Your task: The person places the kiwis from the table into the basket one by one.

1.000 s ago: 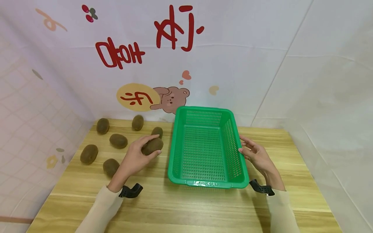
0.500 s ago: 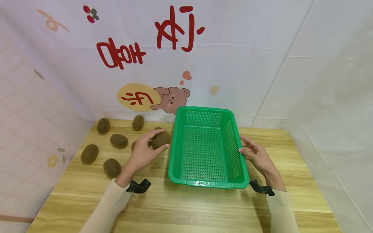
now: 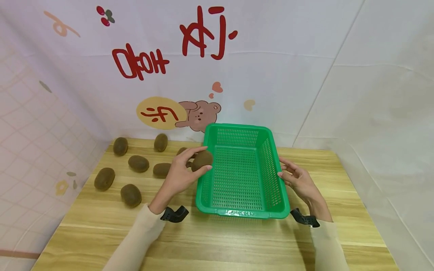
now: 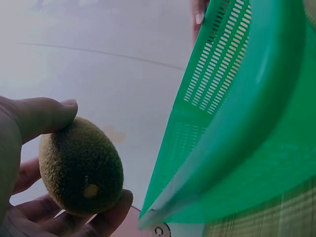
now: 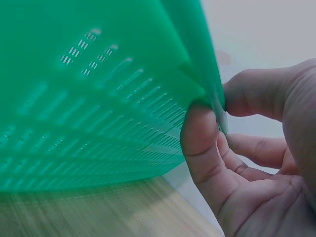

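Green basket [image 5: 98, 89] rim pinched only wrist-visible.

You see loose kiwis [image 3: 138, 163] on the wooden table [image 3: 217, 241] | a bear sticker [image 3: 199, 114] and red lettering [image 3: 140, 64] on the backdrop

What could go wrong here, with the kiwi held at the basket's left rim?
1. The left hand holds the kiwi only by thumb and fingertips right over the green basket's left rim; a clip there could knock it out onto the table.
2. The right hand merely pinches the right rim, so a dropped fruit might shift or tip the light basket.
3. The loose kiwis may roll if bumped.
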The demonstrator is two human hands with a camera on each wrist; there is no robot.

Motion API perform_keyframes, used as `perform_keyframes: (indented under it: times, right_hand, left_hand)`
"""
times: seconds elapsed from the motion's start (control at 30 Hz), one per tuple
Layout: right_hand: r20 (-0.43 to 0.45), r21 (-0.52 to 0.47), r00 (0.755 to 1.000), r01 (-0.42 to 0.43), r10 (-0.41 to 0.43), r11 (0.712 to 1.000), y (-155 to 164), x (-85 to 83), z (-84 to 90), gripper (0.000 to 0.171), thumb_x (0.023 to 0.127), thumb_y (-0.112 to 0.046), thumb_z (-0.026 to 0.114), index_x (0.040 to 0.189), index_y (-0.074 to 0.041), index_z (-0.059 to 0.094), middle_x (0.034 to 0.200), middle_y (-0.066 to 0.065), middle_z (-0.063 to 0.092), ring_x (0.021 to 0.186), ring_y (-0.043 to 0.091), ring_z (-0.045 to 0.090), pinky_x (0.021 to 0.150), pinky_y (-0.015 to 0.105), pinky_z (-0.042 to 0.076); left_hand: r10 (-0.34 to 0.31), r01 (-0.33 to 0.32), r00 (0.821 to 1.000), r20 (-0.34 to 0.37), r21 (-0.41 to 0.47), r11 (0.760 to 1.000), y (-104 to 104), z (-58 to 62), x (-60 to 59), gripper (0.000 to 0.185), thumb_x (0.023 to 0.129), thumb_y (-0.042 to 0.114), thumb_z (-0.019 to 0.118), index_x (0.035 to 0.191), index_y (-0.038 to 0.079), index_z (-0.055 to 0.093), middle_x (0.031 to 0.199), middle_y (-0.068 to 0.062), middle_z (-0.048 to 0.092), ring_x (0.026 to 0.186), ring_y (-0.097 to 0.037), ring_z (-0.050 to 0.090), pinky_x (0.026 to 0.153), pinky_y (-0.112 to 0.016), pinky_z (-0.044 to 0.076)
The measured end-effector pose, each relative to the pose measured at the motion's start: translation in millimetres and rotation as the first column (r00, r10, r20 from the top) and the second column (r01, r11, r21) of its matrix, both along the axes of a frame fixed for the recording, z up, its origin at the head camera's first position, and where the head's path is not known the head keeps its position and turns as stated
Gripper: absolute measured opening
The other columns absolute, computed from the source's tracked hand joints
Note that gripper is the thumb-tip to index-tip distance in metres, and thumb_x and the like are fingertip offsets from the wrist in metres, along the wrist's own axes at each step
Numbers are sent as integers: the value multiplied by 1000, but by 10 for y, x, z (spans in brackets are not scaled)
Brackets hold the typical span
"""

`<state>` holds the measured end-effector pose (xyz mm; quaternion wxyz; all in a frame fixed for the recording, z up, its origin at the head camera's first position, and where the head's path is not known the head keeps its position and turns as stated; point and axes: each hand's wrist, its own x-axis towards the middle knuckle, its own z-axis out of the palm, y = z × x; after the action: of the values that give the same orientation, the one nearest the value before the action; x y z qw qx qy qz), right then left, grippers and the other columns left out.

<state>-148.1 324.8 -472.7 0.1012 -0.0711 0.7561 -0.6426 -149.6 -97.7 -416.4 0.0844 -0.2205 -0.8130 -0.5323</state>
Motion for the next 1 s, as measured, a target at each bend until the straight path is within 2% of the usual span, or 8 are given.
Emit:
perform_keyframes:
  times: [0.3,0.43,0.53,0.73,0.9,1.0]
  right_hand:
    - [18,54,1000,19,-20,998,-13,12,21,70,103,-24,65,162,-12,30,127,8,54,94,5,61,81,20,56]
    - [22,60,999,25,-27,998,-24,9,37,69,103,-23,65,162,-12,31,126,9,54,94,6,62,82,22,56]
    - [21,61,999,32,-33,998,-37,6,49,68,103,-22,64,162,-12,32,124,11,55,93,6,63,83,24,57]
    - [-1,107,999,48,-48,993,-65,17,52,65,103,-20,63,161,-13,33,122,13,54,90,9,58,79,25,54]
    - [-11,120,999,52,-51,991,-61,35,45,65,103,-21,63,161,-14,33,123,15,54,93,11,59,80,25,54]
    - [-7,114,999,46,-46,992,-69,38,47,66,103,-21,63,161,-14,33,124,15,55,95,11,63,84,25,56]
  left_hand:
    - [-30,30,1000,11,-38,999,155,24,-14,56,89,25,82,141,25,62,135,-1,65,113,-17,62,84,-36,56]
    - [-47,46,999,-19,-58,997,198,18,-18,56,89,24,82,142,23,61,136,-3,65,113,-18,61,84,-37,54]
    - [-63,60,997,-39,-56,997,218,6,-16,57,89,21,82,142,20,61,135,-4,64,115,-22,61,87,-42,57]
    - [-35,34,999,-41,-40,999,195,-15,2,59,87,20,84,141,18,60,132,-6,61,117,-26,59,93,-50,59]
    - [-26,24,997,-72,-21,999,139,-36,2,61,86,18,85,141,14,59,130,-10,60,118,-38,58,92,-53,59]
    - [-8,5,997,-77,-43,999,78,-39,11,63,87,21,84,143,15,58,133,-10,59,121,-35,57,94,-52,58]
